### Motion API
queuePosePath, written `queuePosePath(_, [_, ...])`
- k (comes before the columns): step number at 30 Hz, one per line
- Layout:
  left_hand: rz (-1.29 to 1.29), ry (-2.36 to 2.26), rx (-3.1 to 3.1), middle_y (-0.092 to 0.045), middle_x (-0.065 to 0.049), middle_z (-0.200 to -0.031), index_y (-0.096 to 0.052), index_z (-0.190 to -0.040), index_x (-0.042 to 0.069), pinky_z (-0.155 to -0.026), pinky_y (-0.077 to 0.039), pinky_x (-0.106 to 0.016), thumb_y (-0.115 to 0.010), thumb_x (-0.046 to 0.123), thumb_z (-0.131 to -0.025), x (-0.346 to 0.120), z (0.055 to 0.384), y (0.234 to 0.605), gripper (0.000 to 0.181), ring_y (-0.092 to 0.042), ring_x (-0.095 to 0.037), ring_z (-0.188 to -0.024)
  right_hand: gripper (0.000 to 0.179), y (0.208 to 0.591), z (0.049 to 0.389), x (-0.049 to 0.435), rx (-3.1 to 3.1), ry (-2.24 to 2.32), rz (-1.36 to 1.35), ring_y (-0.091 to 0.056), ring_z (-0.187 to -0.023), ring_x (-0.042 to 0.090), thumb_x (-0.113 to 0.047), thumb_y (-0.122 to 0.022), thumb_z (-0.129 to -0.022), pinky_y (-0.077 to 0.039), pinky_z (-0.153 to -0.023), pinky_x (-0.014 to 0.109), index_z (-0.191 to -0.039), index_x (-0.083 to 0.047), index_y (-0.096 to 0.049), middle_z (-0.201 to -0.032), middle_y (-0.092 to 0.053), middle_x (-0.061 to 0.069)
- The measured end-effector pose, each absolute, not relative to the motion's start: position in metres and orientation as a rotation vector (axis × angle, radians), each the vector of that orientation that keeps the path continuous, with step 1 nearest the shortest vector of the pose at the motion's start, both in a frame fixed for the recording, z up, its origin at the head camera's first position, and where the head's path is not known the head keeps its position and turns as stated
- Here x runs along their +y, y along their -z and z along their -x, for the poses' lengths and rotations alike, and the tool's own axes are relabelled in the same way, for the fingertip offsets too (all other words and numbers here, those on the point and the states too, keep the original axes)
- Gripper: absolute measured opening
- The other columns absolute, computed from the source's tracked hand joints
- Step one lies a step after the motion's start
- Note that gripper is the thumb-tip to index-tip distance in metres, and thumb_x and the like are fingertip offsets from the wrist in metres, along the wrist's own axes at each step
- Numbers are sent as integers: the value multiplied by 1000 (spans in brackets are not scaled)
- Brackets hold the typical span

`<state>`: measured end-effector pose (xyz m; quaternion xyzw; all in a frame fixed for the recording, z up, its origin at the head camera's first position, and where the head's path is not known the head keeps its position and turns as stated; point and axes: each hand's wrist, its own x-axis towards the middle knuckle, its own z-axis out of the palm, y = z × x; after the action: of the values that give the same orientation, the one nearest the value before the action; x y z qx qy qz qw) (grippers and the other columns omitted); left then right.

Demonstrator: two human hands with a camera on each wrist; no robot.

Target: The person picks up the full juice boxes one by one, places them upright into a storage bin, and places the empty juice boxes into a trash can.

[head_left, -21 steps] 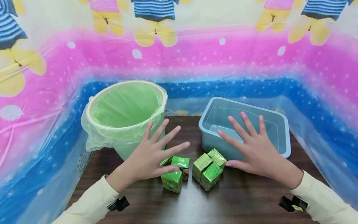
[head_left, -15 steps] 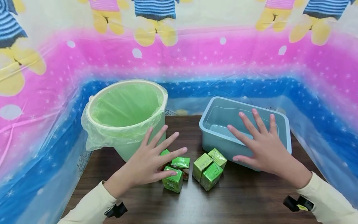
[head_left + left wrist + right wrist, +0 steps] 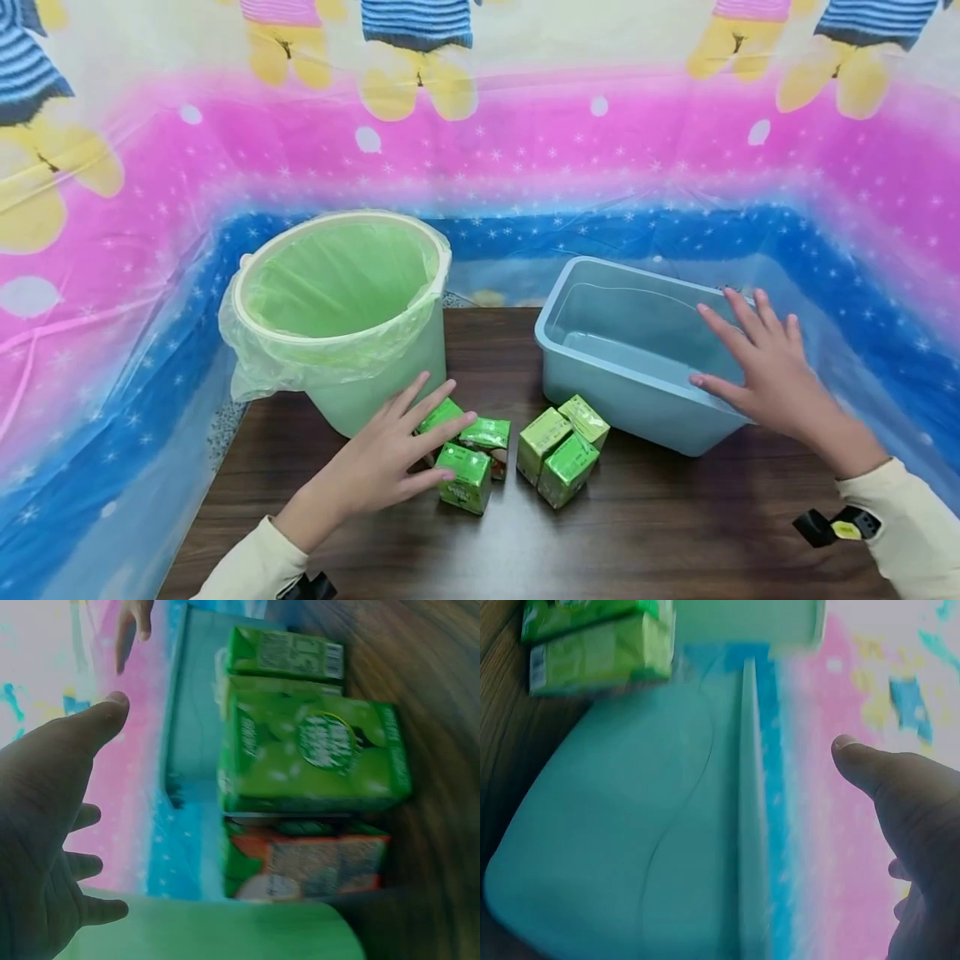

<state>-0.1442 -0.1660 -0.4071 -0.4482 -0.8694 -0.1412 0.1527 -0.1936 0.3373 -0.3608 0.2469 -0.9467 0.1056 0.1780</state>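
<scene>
My left hand (image 3: 386, 454) hovers with fingers spread, partly in front of a group of three small green cartons. Of these, the front carton (image 3: 465, 483) is boxy, the one behind it (image 3: 487, 435) looks crumpled, and the far-left carton (image 3: 442, 414) is half hidden by my fingers. Just to their right stands a second cluster: a bright green carton (image 3: 567, 471) and two yellow-green cartons (image 3: 542, 442). My right hand (image 3: 783, 387), also spread, is over the right end of a blue-grey plastic tub (image 3: 622, 392). Neither hand holds anything.
A pale green bin (image 3: 352, 396) lined with a clear plastic bag stands at the back left of the dark wooden table (image 3: 570, 558). A patterned pink and blue sheet (image 3: 525, 150) hangs around the table's back and sides.
My right hand has moved right, from in front of the tub's middle to its right end. My left hand has drawn down and slightly left, uncovering more of the left cartons. The cartons have stayed put.
</scene>
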Motion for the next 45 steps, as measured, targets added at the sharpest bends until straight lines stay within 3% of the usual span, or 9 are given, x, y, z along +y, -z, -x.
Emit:
queuePosePath(3, [1237, 450, -2620, -25, -14, -165, -43, -156, 26, -107, -40, -65, -72, 43, -94, -172, 146, 413, 71, -22, -49, -148, 96, 370, 201, 361, -2733, -405, -622, 9, -152, 45, -33, -80, -89, 10, -110, 77, -164, -27, -20, -170, -3, 14])
queuePosePath(9, [1081, 695, -2871, -20, -15, -167, -34, -160, 27, -104, -45, -58, -65, 38, -100, -184, 153, 428, 69, -32, -42, -146, 86, 387, 215, 406, -2766, -647, -481, 14, -148, 53, -26, -71, -96, 8, -106, 81, -164, -17, -19, -166, 3, 28])
queuePosePath(16, [966, 1017, -2907, -27, -18, -164, -34, -160, 21, -105, -44, -59, -64, 38, -101, -188, 162, 448, 68, -35, -40, -145, 82, 403, 223, 441, -2891, -1085, -251, 0, -145, 62, -31, -58, -104, -17, -95, 88, -164, -32, -2, -166, 8, 25])
queuePosePath(19, [972, 1110, -2884, -34, -18, -160, -37, -158, 15, -110, -40, -58, -67, 32, -100, -188, 166, 455, 68, -36, -38, -145, 75, 412, 223, 452, -2895, -1261, -277, -27, -150, 37, -27, -53, -107, -45, -105, 60, -164, -33, -4, -167, -5, 23])
queuePosePath(21, [979, 1167, -2877, -38, -17, -159, -37, -158, 12, -112, -38, -56, -69, 27, -99, -187, 167, 458, 69, -37, -36, -145, 69, 420, 223, 458, -2840, -1488, -361, -47, -138, 17, -18, -48, -109, -55, -95, 38, -165, -30, -8, -166, -24, 10])
queuePosePath(23, [981, 1225, -2875, -40, -14, -158, -38, -157, 11, -113, -38, -55, -70, 24, -98, -186, 169, 461, 68, -37, -34, -145, 65, 427, 224, 462, -2738, -1765, -468, -56, -124, 2, -11, -42, -110, -57, -83, 23, -165, -26, -10, -158, -35, -5])
queuePosePath(26, [950, 1303, -2875, -40, -11, -158, -38, -157, 10, -113, -38, -54, -69, 20, -98, -185, 171, 464, 67, -38, -33, -145, 65, 433, 226, 463, -2479, -2236, -612, -65, -114, 7, -1, -34, -110, -61, -82, 34, -165, -23, -8, -144, -41, -15])
queuePosePath(29, [881, 1392, -2871, -41, -11, -157, -40, -156, 11, -113, -37, -55, -69, 18, -98, -185, 174, 467, 65, -38, -34, -144, 66, 436, 227, 464, -2268, -2505, -703, -65, -117, 16, 3, -28, -109, -61, -83, 39, -165, -22, -4, -149, -39, -10])
queuePosePath(45, [757, 1533, -2772, -39, -10, -159, -35, -159, 25, -113, -35, -58, -69, 17, -99, -183, 175, 494, 70, -37, -35, -144, 69, 442, 227, 462, -2006, -2742, -676, -64, -120, 23, 10, -24, -106, -58, -89, 42, -165, -20, -3, -148, -50, -7])
